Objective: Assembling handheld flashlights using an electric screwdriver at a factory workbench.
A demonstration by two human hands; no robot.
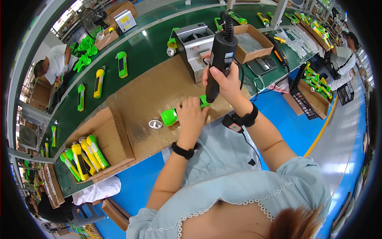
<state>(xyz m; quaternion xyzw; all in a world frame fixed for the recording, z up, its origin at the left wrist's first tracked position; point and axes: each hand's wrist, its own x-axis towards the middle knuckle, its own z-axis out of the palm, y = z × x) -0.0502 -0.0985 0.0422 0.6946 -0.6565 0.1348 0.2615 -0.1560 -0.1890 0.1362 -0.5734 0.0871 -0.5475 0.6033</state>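
My left hand (191,119) is closed around a green flashlight body (170,117) lying on the cardboard-covered bench. In my right hand (226,81) is a black electric screwdriver (221,55), held upright with its tip down at the right end of the flashlight. Whether the bit sits on a screw is too small to tell. A round silver reflector piece (155,124) lies on the cardboard, just left of the flashlight's wide end. Beyond my hands stands a grey metal machine (194,49), probably a screw feeder.
At left, a cardboard box (119,131) holds several green and yellow flashlights (85,157). More flashlights (121,64) lie along the green conveyor (147,44). A carton of small screws (248,42) and a dark scale-like device (262,65) stand at right. Other people (57,63) sit further off.
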